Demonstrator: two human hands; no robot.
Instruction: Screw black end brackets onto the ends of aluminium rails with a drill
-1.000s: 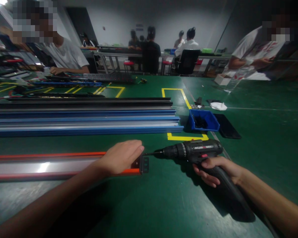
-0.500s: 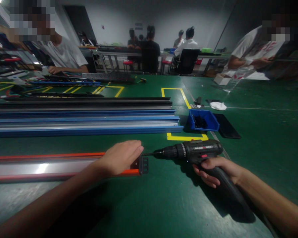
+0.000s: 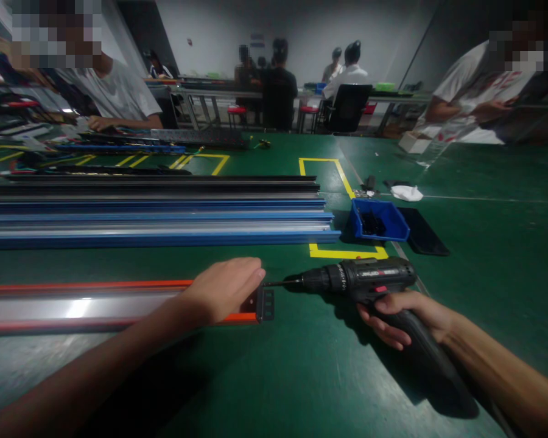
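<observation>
The left hand (image 3: pixel 226 289) lies over the end of a long orange-edged silver metal channel (image 3: pixel 73 307), beside its black slotted end piece (image 3: pixel 267 303). The right hand (image 3: pixel 418 311) grips a black pistol-shaped power drill (image 3: pixel 379 275), its thin bit (image 3: pixel 284 283) at that end. Beyond, long blue metal profiles (image 3: pixel 164 238) lie near a blue plastic bin (image 3: pixel 388 229).

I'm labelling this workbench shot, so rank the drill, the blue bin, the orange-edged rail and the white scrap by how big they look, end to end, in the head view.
1. Orange-edged rail, running out of frame
2. Drill
3. Blue bin
4. White scrap
</observation>
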